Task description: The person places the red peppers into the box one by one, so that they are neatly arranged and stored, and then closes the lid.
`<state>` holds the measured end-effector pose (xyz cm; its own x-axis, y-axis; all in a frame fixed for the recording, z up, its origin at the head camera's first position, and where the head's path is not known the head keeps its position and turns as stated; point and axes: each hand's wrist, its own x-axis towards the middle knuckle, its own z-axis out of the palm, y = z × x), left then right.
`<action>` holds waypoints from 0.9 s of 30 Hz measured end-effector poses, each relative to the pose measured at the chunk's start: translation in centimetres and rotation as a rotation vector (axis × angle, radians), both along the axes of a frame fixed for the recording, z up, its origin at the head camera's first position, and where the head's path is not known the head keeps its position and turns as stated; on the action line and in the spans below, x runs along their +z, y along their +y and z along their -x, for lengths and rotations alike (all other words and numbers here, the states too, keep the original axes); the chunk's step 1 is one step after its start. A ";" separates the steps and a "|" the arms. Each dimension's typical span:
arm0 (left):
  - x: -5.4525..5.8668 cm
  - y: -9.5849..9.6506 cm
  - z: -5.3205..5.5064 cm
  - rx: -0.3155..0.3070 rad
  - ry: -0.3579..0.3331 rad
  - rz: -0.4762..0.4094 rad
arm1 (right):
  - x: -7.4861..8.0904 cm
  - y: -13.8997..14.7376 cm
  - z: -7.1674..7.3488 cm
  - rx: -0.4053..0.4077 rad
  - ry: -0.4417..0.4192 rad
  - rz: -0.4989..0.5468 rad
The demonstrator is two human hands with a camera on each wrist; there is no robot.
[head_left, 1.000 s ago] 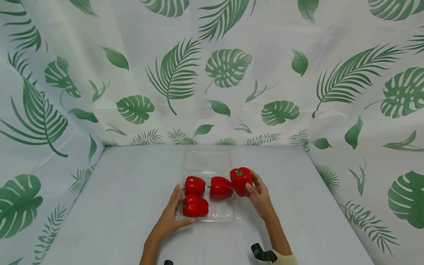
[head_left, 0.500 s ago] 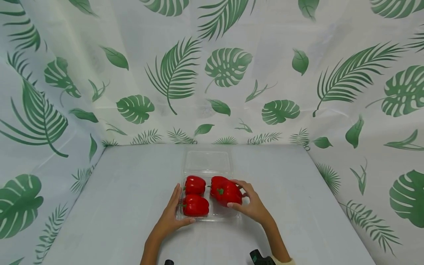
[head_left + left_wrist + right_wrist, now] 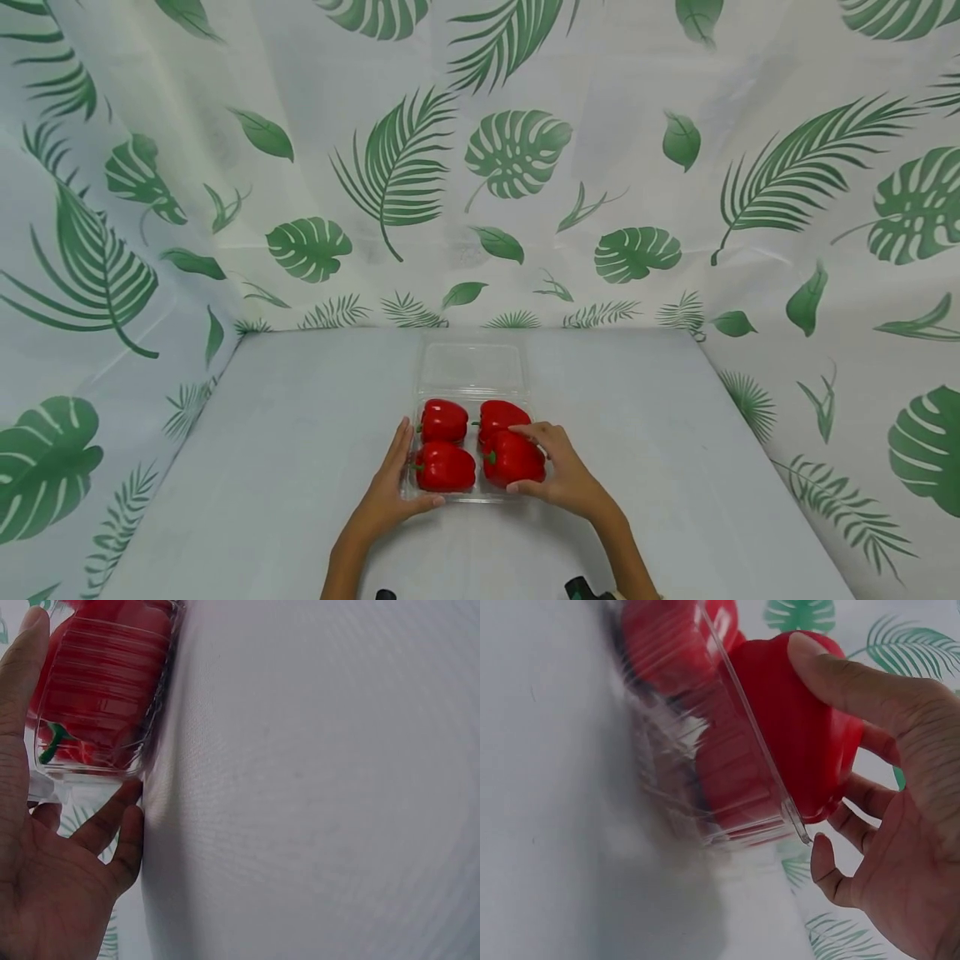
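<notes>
Four-sided and see-through, a plastic clamshell box [image 3: 480, 493] lies with its lid [image 3: 471, 367] folded back behind it. Two red bell peppers sit in its left half, a rear one [image 3: 444, 419] and a front one [image 3: 444, 468]; another bell pepper [image 3: 501, 414] is at the rear right. My right hand [image 3: 570, 483] holds a bell pepper [image 3: 515, 461] low in the front right corner, thumb in front and fingers behind; in the right wrist view this pepper [image 3: 780, 727] stands partly above the box rim. Spread around the box's front left corner, my left hand [image 3: 386, 492] touches its side with extended fingers.
A pale table [image 3: 315, 400] bears the box. Leaf-printed sheeting [image 3: 420, 167] rises behind the table and along both sides. Part of a dark wrist device [image 3: 581, 588] shows by my right forearm.
My right hand has brought its bell pepper left and down, from beside the box into the front right corner. The left hand has stayed at the box's corner.
</notes>
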<state>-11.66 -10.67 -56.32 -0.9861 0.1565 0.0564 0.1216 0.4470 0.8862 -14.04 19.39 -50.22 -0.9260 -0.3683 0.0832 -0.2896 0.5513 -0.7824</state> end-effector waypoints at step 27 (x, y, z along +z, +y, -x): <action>0.4 0.0 -0.1 -0.009 -0.012 -0.002 | -1.0 -0.7 -0.9 -0.025 0.180 -0.100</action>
